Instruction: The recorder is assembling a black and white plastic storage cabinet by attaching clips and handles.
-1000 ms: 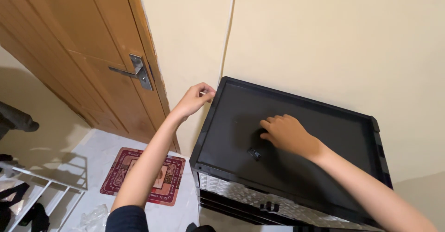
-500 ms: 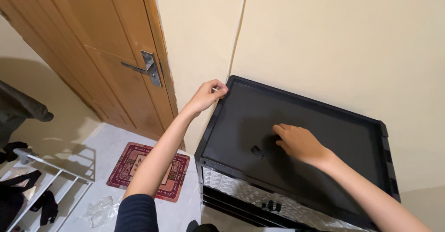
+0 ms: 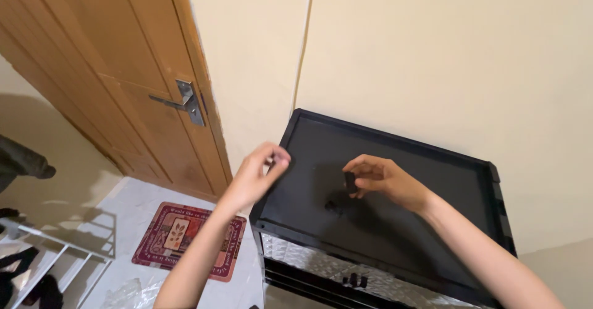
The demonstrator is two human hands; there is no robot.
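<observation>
A black cabinet with a flat rimmed top (image 3: 432,179) stands against the cream wall. My right hand (image 3: 383,179) hovers over the top and pinches a small black piece (image 3: 349,182) between thumb and fingers. Another small black piece (image 3: 332,206) lies on the top just below it. My left hand (image 3: 259,173) hangs in the air off the cabinet's left edge, fingers curled together; nothing shows in it.
A wooden door (image 3: 105,87) with a metal lever handle (image 3: 182,102) stands at the left. A red doormat (image 3: 188,238) lies on the pale tiled floor. A white rack (image 3: 43,253) with dark items sits at the lower left. The cabinet's front has a patterned metal panel (image 3: 321,263).
My left hand has let go of the cabinet's back left corner and pulled nearer. My right hand has lifted off the top with a small black piece in it.
</observation>
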